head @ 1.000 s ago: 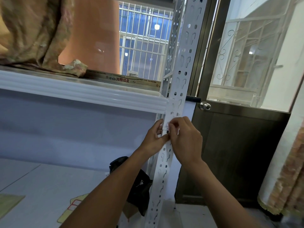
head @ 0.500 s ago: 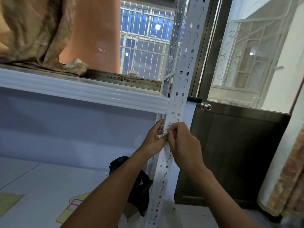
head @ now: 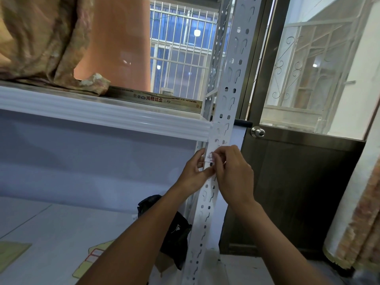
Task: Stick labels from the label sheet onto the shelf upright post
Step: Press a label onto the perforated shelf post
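Mid-stick: left hand (head: 193, 171) and right hand (head: 232, 173) both pinch a small white label (head: 210, 159), faint red print, against the shelf upright post (head: 232, 79) just under the ribbed white beam (head: 102, 114). Post looks like painted perforated steel angle, keyhole slots. Next, I reckon: seat it on solid metal between holes, rub flat. Yellow-backed label sheet (head: 94, 256) lies on the lower shelf (head: 41, 223)

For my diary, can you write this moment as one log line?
step: sticking label on post | left hand: pinches label | right hand: pinches label | spot: just below shelf
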